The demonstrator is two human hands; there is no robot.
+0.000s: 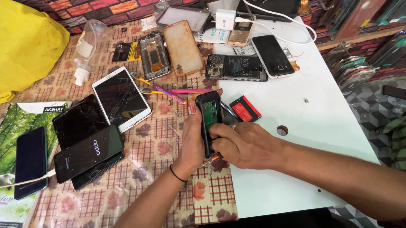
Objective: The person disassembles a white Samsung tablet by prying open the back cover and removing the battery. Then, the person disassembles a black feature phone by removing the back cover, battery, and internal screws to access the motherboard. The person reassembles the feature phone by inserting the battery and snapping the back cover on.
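At the upper left of the frame a yellow bag (16, 42) lies on the desk (310, 101), with a clear spray bottle (86, 50) on its side just right of it. Below the bag, at the left edge, a green book (8, 130) carries a dark phone (30, 161) with a white cable plugged into it. Right of the book sit a black phone with a lit screen (88, 153), stacked over other dark phones, and a white tablet with a cracked screen (121, 99).

In the middle of the frame the left hand (192, 141) is closed around the left edge of a small open phone (210, 120), held upright on its end above the patterned cloth (154, 142), its green circuit board facing the camera. The right hand (244, 146) is closed too, its fingers curled against the phone's lower right side; an orange-handled tool (215, 158) peeks out beneath it, though how it is gripped is hidden.

Just above the phone lie a purple toothbrush (166, 91) and a pink toothbrush (191, 90). Just right of the phone a red and black battery (245, 109) rests on the white part of the desk. Further up are an opened phone back (235, 67), a black smartphone (273, 55) and a white charger (225, 19).
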